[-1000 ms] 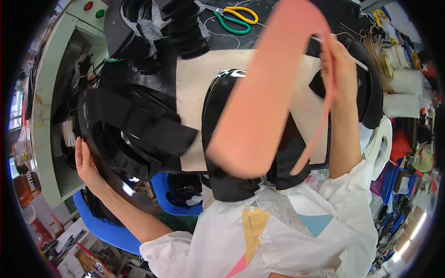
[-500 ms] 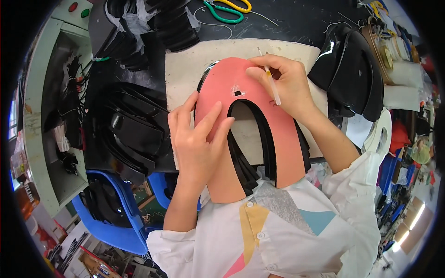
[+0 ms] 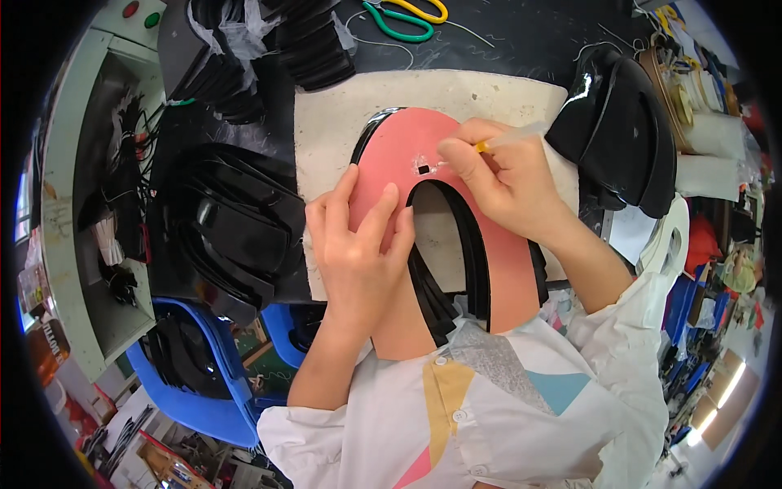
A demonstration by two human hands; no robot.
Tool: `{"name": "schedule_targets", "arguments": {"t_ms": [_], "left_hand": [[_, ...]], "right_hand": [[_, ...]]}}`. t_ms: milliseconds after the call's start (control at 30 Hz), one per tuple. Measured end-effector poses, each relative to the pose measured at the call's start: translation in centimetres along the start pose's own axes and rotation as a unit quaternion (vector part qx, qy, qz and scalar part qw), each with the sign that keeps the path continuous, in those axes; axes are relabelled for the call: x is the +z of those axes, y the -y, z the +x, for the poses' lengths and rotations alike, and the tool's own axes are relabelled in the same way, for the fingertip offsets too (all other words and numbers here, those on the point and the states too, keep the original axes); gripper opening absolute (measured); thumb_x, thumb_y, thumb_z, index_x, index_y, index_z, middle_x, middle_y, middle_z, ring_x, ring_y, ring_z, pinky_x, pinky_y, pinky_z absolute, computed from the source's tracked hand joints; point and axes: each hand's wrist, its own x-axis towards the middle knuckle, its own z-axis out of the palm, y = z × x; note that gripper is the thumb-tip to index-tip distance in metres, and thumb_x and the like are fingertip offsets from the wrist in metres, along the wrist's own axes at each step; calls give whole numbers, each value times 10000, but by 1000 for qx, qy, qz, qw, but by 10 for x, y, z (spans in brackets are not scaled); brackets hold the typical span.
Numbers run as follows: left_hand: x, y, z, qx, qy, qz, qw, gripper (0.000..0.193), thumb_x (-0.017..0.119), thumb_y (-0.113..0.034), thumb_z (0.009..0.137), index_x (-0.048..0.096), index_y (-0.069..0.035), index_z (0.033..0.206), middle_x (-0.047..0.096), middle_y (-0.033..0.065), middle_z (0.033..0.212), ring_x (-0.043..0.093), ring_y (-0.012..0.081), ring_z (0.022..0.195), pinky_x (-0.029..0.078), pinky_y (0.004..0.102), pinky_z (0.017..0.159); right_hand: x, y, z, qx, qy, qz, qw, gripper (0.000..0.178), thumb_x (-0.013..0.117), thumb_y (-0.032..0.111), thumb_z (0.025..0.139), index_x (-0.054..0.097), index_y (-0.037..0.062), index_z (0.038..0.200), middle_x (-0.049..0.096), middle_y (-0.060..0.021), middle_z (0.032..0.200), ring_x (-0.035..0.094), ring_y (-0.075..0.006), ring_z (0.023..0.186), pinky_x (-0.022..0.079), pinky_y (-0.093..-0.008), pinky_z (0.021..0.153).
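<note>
A pink U-shaped template point(image 3: 513, 257) lies on a stack of black U-shaped pieces point(image 3: 468, 236), curved end away from me. Near its curve is a small square hole point(image 3: 423, 169) showing black, with whitish smudges around it. My left hand point(image 3: 358, 253) rests on the template's left arm, fingers stretched and spread, holding nothing. In my right hand point(image 3: 517, 183) is a slim translucent pen point(image 3: 515, 136) with a yellow band, pinched between thumb and fingers. Its back end points up to the right; the tip, near the square hole, is mostly hidden or blurred.
Under the stack lies a cream board point(image 3: 326, 106) on a black table. Glossy black pieces point(image 3: 224, 216) are piled at left, more point(image 3: 615, 126) at right. Green-handled scissors point(image 3: 399, 28) and bundled black pieces point(image 3: 309, 41) lie at the back. A blue chair point(image 3: 191, 411) stands at lower left.
My right hand has tilted the pen from pointing down toward me to pointing left, bringing it toward the square hole. My left hand stays on the template, which has shifted slightly.
</note>
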Motion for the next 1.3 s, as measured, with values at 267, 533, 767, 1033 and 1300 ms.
{"name": "schedule_targets", "arguments": {"t_ms": [267, 533, 767, 1033, 1300], "left_hand": [[-1, -2, 1, -11, -1, 10, 1000, 305, 797, -70, 695, 749, -89, 996, 620, 155, 1208, 550, 308, 995, 496, 366, 796], [-6, 0, 0, -68, 37, -46, 996, 367, 826, -112, 696, 739, -78, 1051, 600, 147, 1238, 548, 289, 999, 485, 378, 829], [-7, 9, 14, -148, 44, -120, 981, 521, 853, -152, 690, 677, -18, 1162, 644, 138, 1156, 607, 269, 995, 497, 367, 855], [-8, 6, 17, -43, 43, -21, 998, 616, 863, -269, 691, 647, 26, 1187, 621, 159, 1182, 598, 305, 964, 508, 383, 806], [-3, 7, 13, 77, -94, 9, 993, 345, 852, -93, 699, 731, -31, 1016, 646, 152, 1078, 636, 286, 899, 531, 356, 744]], "right_hand": [[13, -11, 2, -85, 4, -121, 989, 169, 670, 133, 893, 642, -10, 807, 605, -144, 663, 588, -305, 584, 439, -364, 500], [-5, -22, 14, -28, -38, -178, 983, 212, 721, 219, 864, 704, 25, 948, 661, -137, 743, 638, -287, 668, 513, -348, 629], [-76, -65, 26, 128, -311, -44, 941, 235, 761, 230, 862, 708, 16, 944, 685, -12, 781, 609, -78, 732, 500, -238, 678], [-154, -73, 17, 30, -436, 244, 866, 266, 731, 136, 896, 619, -46, 1056, 691, -87, 961, 664, -126, 829, 530, -231, 740], [-163, -73, 10, 39, -354, 442, 823, 193, 603, 125, 978, 628, -32, 1087, 666, -99, 957, 644, -127, 796, 559, -214, 655]]}}
